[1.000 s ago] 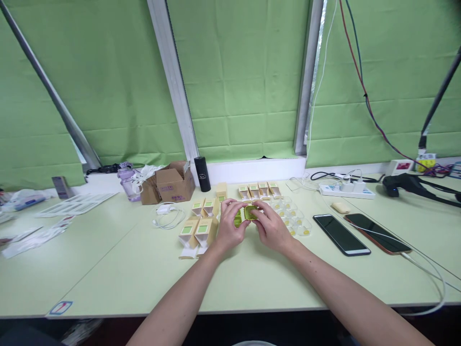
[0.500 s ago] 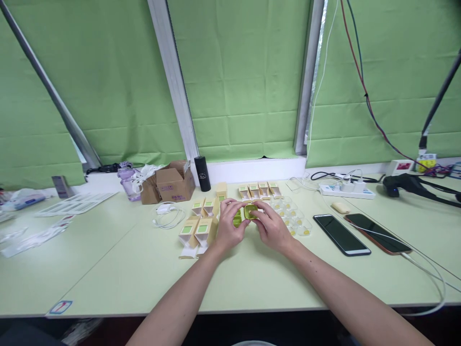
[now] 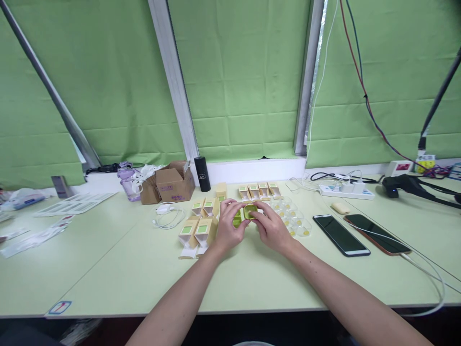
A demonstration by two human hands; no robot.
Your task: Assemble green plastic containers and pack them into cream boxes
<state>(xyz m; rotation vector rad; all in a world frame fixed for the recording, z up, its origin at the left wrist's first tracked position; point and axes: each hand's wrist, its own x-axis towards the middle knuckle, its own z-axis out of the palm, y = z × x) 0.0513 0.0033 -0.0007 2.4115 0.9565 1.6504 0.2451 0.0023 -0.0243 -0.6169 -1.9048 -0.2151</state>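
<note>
Over the middle of the table, my left hand (image 3: 230, 225) and my right hand (image 3: 272, 227) grip a small green case (image 3: 250, 210) between them. One square, cup-like part shows between the fingertips. Another green part lies partly behind my left fingers, so I cannot tell how the two join. Both hands are closed, thumbs toward me. Left of my left hand stand several small beige cartons (image 3: 204, 230) with green labels and loose flaps. A clear plastic tray (image 3: 306, 230) with yellow bits in its cups lies beyond my right hand.
More small cartons (image 3: 260, 191) stand in a row behind. An opened cardboard box (image 3: 176, 182), a black cylinder (image 3: 202, 174) and a purple bottle (image 3: 129, 182) are at the back left. Two phones, a dark one (image 3: 340, 234) and a cabled one (image 3: 376, 233), lie right, before a power strip (image 3: 347, 191).
</note>
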